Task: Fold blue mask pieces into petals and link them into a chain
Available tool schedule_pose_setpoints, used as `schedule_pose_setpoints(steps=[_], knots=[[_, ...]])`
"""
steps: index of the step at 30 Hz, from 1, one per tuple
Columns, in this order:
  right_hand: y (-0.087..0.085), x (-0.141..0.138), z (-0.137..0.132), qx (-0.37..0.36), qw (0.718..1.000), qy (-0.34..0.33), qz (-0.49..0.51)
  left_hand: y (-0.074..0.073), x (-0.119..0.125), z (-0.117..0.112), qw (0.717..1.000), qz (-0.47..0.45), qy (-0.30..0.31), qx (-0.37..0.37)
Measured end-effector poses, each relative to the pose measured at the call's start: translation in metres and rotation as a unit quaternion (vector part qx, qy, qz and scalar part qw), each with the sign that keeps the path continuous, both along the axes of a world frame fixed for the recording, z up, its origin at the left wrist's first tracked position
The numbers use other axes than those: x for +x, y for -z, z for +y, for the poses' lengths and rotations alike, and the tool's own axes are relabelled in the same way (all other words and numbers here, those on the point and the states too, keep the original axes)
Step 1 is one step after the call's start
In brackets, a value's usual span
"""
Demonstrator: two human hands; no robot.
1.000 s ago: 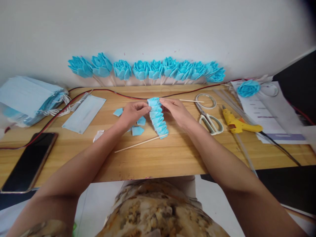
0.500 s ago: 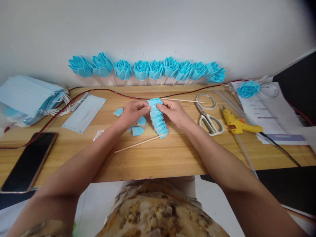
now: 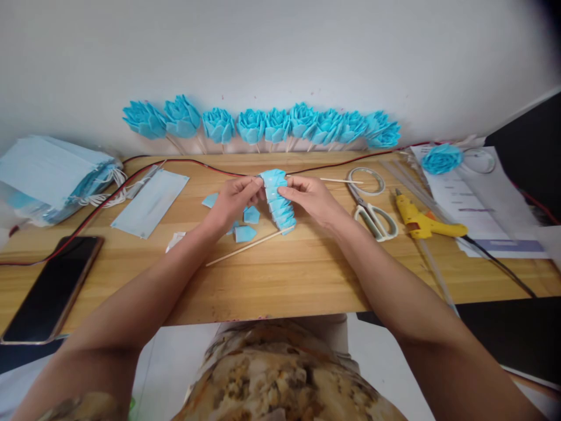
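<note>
A strip of overlapping blue petals hangs between my two hands, its lower end against a thin wooden stick. My left hand is closed, thumb and finger pinched at the strip's upper left edge. On the upper right edge, my right hand pinches the same strip with thumb and fingers. Loose cut blue petals lie on the table by my left hand. Beyond my right hand, another wooden stick reaches toward a roll of tape.
Blue flowers on sticks lean along the wall. Right of my hands are scissors, a tape roll and a yellow glue gun. To the left are a phone, a flat mask and a stack of masks.
The petal strip has shifted slightly up and left, its lower end moving farther from the table's front edge. The wooden stick at that end has moved with it. Both hands still pinch the strip.
</note>
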State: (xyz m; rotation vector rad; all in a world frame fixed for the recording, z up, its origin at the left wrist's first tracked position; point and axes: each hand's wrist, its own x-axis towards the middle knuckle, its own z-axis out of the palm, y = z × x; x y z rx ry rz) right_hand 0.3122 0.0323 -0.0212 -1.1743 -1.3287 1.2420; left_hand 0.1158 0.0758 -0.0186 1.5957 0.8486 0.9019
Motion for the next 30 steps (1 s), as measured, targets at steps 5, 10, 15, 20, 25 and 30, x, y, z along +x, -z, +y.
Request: schedule_pose_setpoints(steps=[5,10,15,20,25,30], knots=[[-0.0007,-0.0009,0.0005,0.011,1.000,0.025,0.001,-0.0028,0.0004,-0.0014,0.999,0.027,0.020,-0.011],[0.0012,-0.0011,-0.0003,0.006,1.000,0.027,-0.001,-0.0015,0.0002,-0.0019,0.999,0.030,0.024,-0.032],[0.0021,-0.0030,-0.0009,0.019,0.999,0.023,-0.014,0.0028,0.0004,-0.0006,0.999,0.034,0.025,-0.024],[0.0027,-0.0043,0.0004,0.030,0.999,0.032,-0.027,0.0017,0.0003,-0.0003,0.998,0.042,0.037,-0.010],[-0.0006,-0.0008,0.0011,0.011,1.000,-0.001,0.014,-0.0019,0.0002,-0.0008,0.999,0.013,0.006,-0.034],[-0.0017,0.0028,0.0010,-0.007,0.999,-0.045,-0.002,-0.0019,-0.0001,0.0001,1.000,0.006,-0.010,-0.021]])
